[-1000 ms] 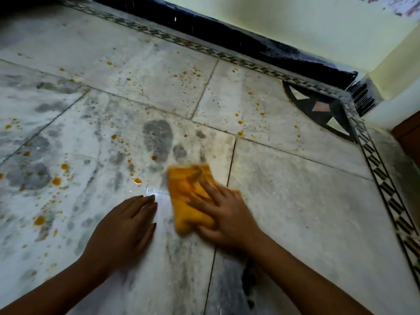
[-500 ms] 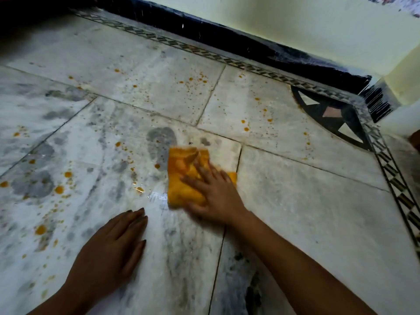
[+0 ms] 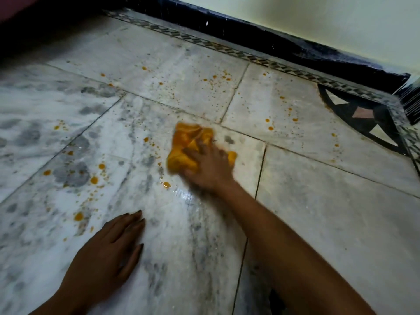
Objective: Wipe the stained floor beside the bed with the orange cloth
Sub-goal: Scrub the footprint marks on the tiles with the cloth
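Note:
A crumpled orange cloth (image 3: 185, 147) lies on the white marble floor (image 3: 318, 219) near the middle of the view. My right hand (image 3: 210, 169) presses down on its near right part, fingers spread over it, blurred by motion. My left hand (image 3: 109, 258) rests flat on the floor at the lower left, palm down, holding nothing. Orange stains dot the floor: a wet drop (image 3: 166, 184) just left of my right wrist, bigger spots (image 3: 94, 180) to the left, and fine spatter (image 3: 218, 79) on the far tiles.
A dark skirting (image 3: 272, 45) and a patterned border strip (image 3: 227, 50) run along the pale wall at the back. A black inlaid corner motif (image 3: 363, 119) sits at the right. A dark shadowed mass, perhaps the bed, fills the top left corner (image 3: 34, 21).
My right hand has pushed the orange cloth away from me, toward the far tile joint. A wet, shiny streak shows where it passed. My left hand stays flat on the floor.

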The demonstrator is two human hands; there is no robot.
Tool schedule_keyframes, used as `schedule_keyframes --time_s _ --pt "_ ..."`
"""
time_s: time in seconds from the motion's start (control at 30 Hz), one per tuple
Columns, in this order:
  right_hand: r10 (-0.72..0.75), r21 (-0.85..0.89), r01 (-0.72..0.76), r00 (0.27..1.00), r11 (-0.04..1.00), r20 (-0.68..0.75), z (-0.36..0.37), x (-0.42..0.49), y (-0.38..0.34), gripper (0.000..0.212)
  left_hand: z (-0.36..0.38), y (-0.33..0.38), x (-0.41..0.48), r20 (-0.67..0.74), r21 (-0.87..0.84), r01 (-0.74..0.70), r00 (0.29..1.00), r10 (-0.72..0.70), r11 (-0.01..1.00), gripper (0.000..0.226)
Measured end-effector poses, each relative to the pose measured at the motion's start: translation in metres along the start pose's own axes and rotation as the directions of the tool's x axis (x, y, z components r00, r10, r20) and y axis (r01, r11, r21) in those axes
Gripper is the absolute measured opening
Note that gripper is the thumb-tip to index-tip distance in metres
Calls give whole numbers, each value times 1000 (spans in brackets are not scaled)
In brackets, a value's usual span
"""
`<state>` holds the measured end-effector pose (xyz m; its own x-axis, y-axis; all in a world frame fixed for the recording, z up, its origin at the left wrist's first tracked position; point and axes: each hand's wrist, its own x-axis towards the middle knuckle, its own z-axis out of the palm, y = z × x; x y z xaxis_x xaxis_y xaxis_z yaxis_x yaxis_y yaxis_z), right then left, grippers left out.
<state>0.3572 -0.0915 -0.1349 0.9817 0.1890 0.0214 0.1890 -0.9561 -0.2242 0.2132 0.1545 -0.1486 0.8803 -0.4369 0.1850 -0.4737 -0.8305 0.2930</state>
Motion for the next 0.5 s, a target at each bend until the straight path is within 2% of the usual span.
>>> schedule_keyframes --time_s 0.1,0.17,0.2,0.27,0.33,0.37,0.43,0.5 --pt "-288 16 289 956 957 -45 7 -73 6 65 2 4 -2 -45 -29 22 999 -23 999 58" --pt "-367 24 371 925 928 -99 -3 -117 47 66 1 3 -5 -51 -34 20 998 -22 999 57" --pt "-317 10 321 941 947 -118 -9 -125 70 67 -1 1 -9 -45 -30 20 999 -22 999 56" --pt "-26 7 28 990 1000 -135 -22 -110 101 69 -3 0 -15 -28 -40 18 999 -19 999 53" --pt "266 -11 -270 954 963 -140 -22 -65 89 68 -5 0 -22 -20 -63 33 999 -34 997 52" --pt "338 -14 -342 933 939 -124 -17 -42 66 66 -7 0 -26 -15 -65 38 999 -39 997 52" --pt "311 10 -312 946 950 -90 -1 -18 11 63 -10 0 -31 3 -61 26 1000 -26 998 53" --pt "150 17 -150 984 989 -100 18 -30 -48 64 -11 -3 -41 24 -46 5 1000 -4 999 53"
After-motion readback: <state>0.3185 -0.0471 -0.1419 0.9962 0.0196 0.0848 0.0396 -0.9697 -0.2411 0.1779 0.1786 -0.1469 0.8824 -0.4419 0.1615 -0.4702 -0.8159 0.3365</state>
